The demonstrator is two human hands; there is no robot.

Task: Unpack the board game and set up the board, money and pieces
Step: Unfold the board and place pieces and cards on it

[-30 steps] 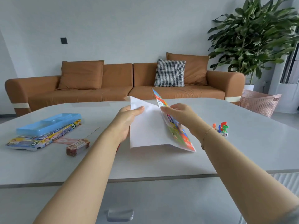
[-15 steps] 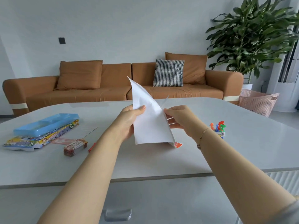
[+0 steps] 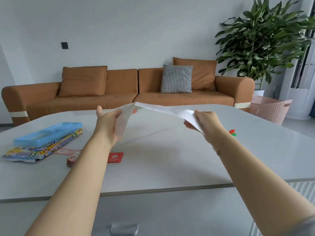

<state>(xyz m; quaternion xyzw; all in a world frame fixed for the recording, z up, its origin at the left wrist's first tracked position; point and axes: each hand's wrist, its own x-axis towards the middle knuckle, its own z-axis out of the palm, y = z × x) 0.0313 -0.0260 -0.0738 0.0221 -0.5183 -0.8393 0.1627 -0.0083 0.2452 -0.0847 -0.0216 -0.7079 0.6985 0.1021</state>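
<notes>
The folded paper game board (image 3: pixel 163 109) hangs spread wide above the grey table (image 3: pixel 162 167), white back facing me. My left hand (image 3: pixel 109 123) grips its left flap and my right hand (image 3: pixel 205 123) grips its right flap. On the table at the left lie the colourful game box (image 3: pixel 42 149) with a blue plastic tray (image 3: pixel 47 133) on top. Beside my left forearm lie a stack of play money (image 3: pixel 72 159) and red cards (image 3: pixel 115 157). Small coloured playing pieces (image 3: pixel 233 132) peek out behind my right wrist.
Beyond the table stands an orange sofa (image 3: pixel 119 92) with cushions. A pink basket (image 3: pixel 269 109) and a large potted plant (image 3: pixel 265 41) are at the right. A grey stool top (image 3: pixel 124 229) shows below the table's near edge.
My hands have moved apart and lifted, pulling the board from a narrow upright fold into a wide spread. The red cards on the table are now uncovered.
</notes>
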